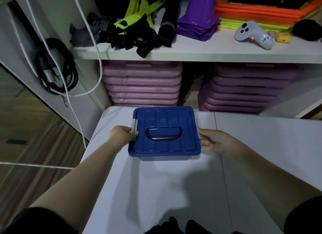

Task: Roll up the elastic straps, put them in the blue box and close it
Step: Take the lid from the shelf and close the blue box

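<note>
The blue box [163,146] stands on the white table [174,190] with its lid on and a black handle lying flat on top. My left hand [122,134] grips the grey latch on the box's left side, thumb over the lid edge. On the opposite side, my right hand [211,141] lies against the right latch, fingers partly spread along the box wall. A tangle of black and neon-green elastic straps [137,31] lies on the shelf behind the table. Dark strap ends [170,225] show at the bottom edge of the table.
The shelf [209,54] also carries stacked purple cones [200,21], orange and yellow mats, a white controller [252,35] and a small yellow case. Stacks of pink and purple boards sit under it. Black coiled cable and white cords hang at the left.
</note>
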